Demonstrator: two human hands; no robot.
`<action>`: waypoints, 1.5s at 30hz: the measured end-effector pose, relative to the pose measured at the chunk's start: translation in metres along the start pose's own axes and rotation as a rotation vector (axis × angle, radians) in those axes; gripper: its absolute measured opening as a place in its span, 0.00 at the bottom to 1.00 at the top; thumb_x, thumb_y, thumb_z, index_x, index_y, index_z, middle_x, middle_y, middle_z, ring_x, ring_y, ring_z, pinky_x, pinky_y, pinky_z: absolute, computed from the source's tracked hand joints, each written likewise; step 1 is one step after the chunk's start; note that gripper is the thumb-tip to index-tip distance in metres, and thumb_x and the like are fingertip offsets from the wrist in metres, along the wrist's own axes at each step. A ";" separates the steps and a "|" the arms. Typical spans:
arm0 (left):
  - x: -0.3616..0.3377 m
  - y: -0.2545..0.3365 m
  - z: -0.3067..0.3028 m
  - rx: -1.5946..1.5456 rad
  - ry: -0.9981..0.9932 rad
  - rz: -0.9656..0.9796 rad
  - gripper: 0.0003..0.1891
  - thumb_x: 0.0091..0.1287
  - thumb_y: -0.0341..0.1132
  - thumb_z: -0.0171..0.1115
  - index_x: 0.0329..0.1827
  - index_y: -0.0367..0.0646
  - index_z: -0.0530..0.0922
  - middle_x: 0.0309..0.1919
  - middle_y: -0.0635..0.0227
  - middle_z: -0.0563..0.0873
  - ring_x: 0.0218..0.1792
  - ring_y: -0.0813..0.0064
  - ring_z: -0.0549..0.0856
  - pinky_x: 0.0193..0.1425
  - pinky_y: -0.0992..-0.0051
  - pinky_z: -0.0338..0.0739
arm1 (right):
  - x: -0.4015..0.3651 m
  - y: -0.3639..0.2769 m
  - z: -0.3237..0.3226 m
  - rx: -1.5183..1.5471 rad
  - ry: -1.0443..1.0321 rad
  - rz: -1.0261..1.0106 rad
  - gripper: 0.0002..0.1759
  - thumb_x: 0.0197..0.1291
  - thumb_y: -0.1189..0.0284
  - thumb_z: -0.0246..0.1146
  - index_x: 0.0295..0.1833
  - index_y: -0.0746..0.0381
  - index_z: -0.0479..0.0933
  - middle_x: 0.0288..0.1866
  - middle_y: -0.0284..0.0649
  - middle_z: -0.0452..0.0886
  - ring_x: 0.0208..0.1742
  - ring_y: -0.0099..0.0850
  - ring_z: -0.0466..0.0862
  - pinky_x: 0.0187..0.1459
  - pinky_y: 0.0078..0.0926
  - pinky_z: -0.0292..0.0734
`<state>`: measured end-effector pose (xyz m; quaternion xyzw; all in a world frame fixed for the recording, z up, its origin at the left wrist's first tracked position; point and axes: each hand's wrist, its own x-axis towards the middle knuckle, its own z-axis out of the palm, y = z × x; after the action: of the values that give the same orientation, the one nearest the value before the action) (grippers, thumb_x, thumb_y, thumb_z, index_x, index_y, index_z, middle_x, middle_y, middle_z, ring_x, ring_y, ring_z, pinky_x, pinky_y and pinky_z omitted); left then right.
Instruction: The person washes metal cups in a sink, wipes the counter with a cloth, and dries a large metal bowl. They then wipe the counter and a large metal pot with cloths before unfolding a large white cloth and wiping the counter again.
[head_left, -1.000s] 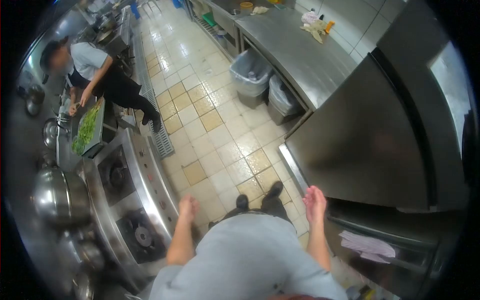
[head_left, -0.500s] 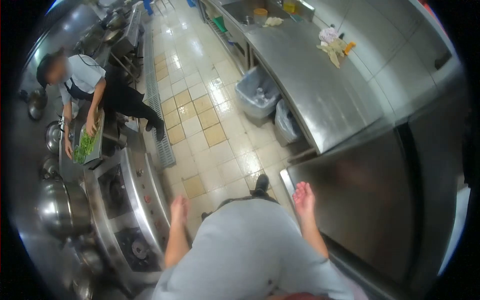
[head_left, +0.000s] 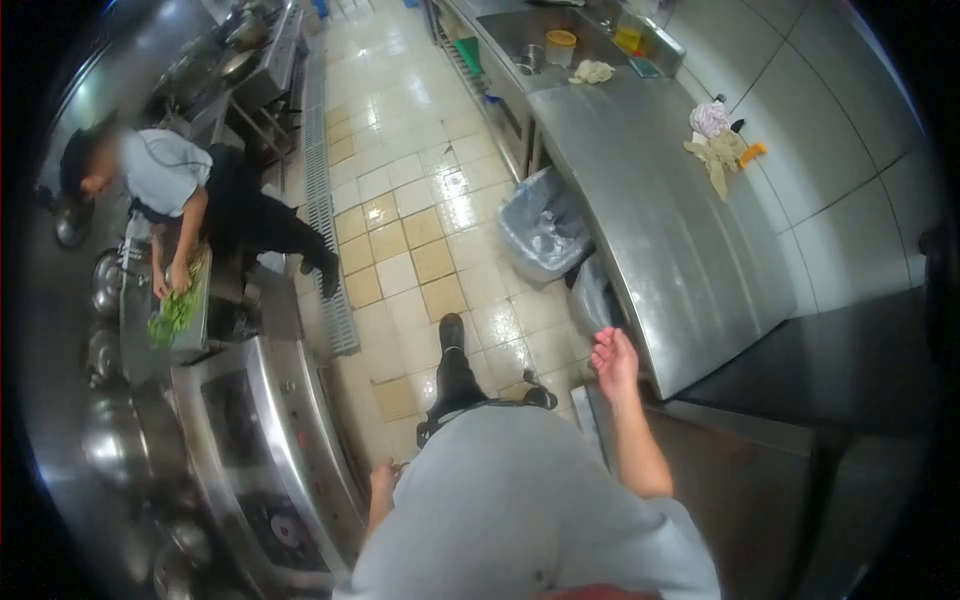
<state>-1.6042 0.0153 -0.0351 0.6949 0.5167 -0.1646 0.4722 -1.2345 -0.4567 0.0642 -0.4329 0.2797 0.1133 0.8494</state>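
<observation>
My right hand [head_left: 615, 362] is raised beside the front edge of the steel counter [head_left: 665, 240], its fingers loosely curled with nothing visible in them. Low at my left side, my left hand [head_left: 385, 478] is partly hidden against my grey shirt [head_left: 510, 480], near the steel stove [head_left: 270, 430]; whether it holds anything does not show. Between the stove and the counter lies the tiled floor [head_left: 405, 235], where one of my dark boots [head_left: 452, 332] is set forward.
At the left a co-worker [head_left: 170, 175] bends over green vegetables [head_left: 180, 310] on a steel worktop. A lined bin [head_left: 545, 225] stands under the counter edge. Cloths [head_left: 717, 150] lie by the wall, near the sink [head_left: 570, 35]. A floor drain [head_left: 322, 200] runs along the left.
I have moved forward along the aisle, and one boot has swung ahead. My right hand is higher beside the counter; my left hand has dropped back. The co-worker's hands have come together over the vegetables.
</observation>
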 end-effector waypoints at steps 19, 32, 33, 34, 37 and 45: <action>0.314 0.430 -0.118 -0.460 -0.204 -0.014 0.13 0.74 0.46 0.59 0.54 0.52 0.78 0.36 0.76 0.79 0.36 0.78 0.79 0.39 0.73 0.75 | 0.065 0.009 0.202 -0.156 0.400 -0.514 0.13 0.74 0.63 0.61 0.52 0.62 0.79 0.39 0.35 0.84 0.31 0.21 0.79 0.35 0.22 0.78; 0.283 0.665 -0.012 -0.220 -0.364 0.224 0.19 0.77 0.41 0.56 0.66 0.43 0.77 0.55 0.70 0.83 0.51 0.74 0.83 0.55 0.73 0.77 | 0.108 -0.001 0.169 0.109 0.691 -0.640 0.12 0.74 0.65 0.61 0.49 0.63 0.80 0.37 0.36 0.84 0.30 0.21 0.77 0.33 0.20 0.75; 0.276 0.684 -0.003 -0.191 -0.359 0.296 0.19 0.77 0.40 0.56 0.67 0.42 0.77 0.57 0.69 0.83 0.52 0.73 0.83 0.56 0.72 0.77 | 0.120 -0.009 0.166 0.144 0.694 -0.651 0.12 0.74 0.65 0.61 0.49 0.63 0.80 0.37 0.36 0.84 0.30 0.21 0.77 0.33 0.20 0.75; 0.269 0.698 0.003 -0.165 -0.352 0.375 0.19 0.78 0.39 0.56 0.67 0.41 0.77 0.59 0.68 0.84 0.54 0.72 0.84 0.57 0.71 0.78 | 0.132 -0.018 0.163 0.162 0.713 -0.635 0.12 0.73 0.65 0.61 0.49 0.63 0.80 0.36 0.36 0.84 0.30 0.21 0.77 0.33 0.20 0.75; 0.251 0.731 0.025 -0.181 -0.295 0.456 0.19 0.78 0.38 0.56 0.66 0.40 0.78 0.56 0.67 0.85 0.56 0.71 0.83 0.59 0.70 0.77 | 0.163 -0.059 0.160 0.215 0.667 -0.681 0.12 0.74 0.64 0.60 0.49 0.63 0.80 0.36 0.36 0.83 0.30 0.21 0.77 0.33 0.21 0.75; 0.196 0.828 0.116 -0.027 -0.296 0.814 0.20 0.75 0.38 0.61 0.65 0.35 0.77 0.56 0.59 0.86 0.59 0.68 0.82 0.62 0.69 0.77 | 0.244 -0.144 0.152 0.175 0.514 -0.734 0.12 0.75 0.66 0.59 0.49 0.65 0.79 0.37 0.36 0.83 0.31 0.21 0.77 0.35 0.20 0.74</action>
<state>-0.7704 0.0128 0.1691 0.8049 0.1294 -0.0560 0.5765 -0.9146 -0.4334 0.0923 -0.4442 0.3181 -0.3301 0.7697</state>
